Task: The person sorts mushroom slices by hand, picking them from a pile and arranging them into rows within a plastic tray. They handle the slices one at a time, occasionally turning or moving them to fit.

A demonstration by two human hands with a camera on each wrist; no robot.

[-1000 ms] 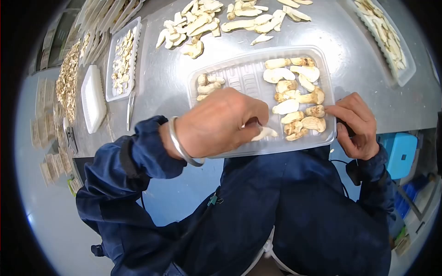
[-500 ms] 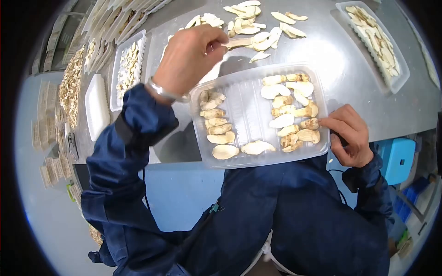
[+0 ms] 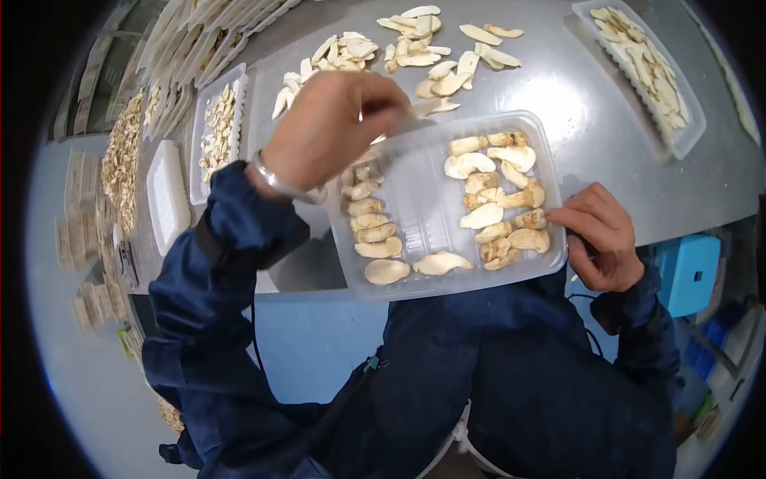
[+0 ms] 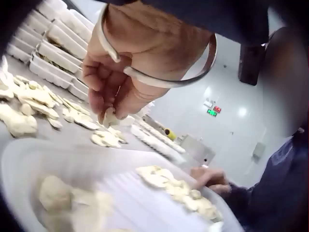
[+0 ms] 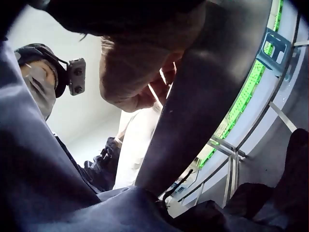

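Mushroom slice [image 4: 110,116] is pinched in fingertips of left hand [image 3: 331,120], over far left corner of tray [image 3: 423,199]. Tray's right rim is gripped by right hand [image 3: 602,239]. Slice probably light, soft, easily snapped; best held gently by thickest part. Pinch is shown clearly in left wrist view, blurred in head view.

Bright overhead glare on the metal counter [image 3: 590,184], motion-blurred left hand [image 3: 335,120], dark curved edges, shadowy right-wrist view.
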